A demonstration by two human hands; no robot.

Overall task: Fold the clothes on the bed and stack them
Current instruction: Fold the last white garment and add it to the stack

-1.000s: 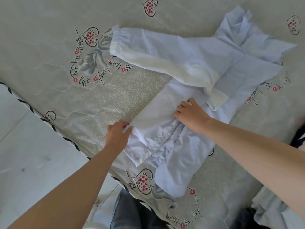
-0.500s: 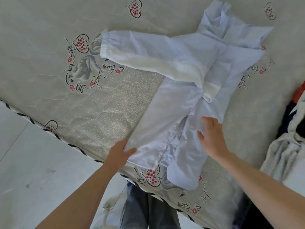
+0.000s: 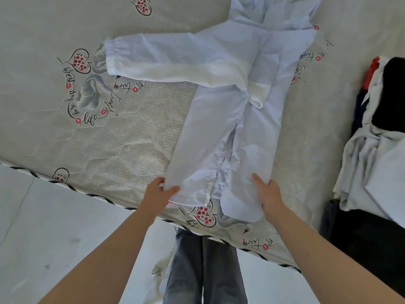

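Fingers of left hand [image 3: 158, 192] pinch white jacket [image 3: 221, 137] hem; right hand [image 3: 269, 195] grips opposite edge.

Right hand moved down to the hem

The right hand [image 3: 270, 195] left the middle of the white jacket [image 3: 221, 137] and now holds its lower right edge, near the bed [image 3: 131, 139] edge.

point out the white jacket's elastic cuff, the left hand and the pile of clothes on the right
elastic cuff [image 3: 111, 57]: head view, on the gathered sleeve end.
left hand [image 3: 158, 193]: head view, back of the hand.
pile of clothes [image 3: 372, 163]: head view, on the pale grey garment.
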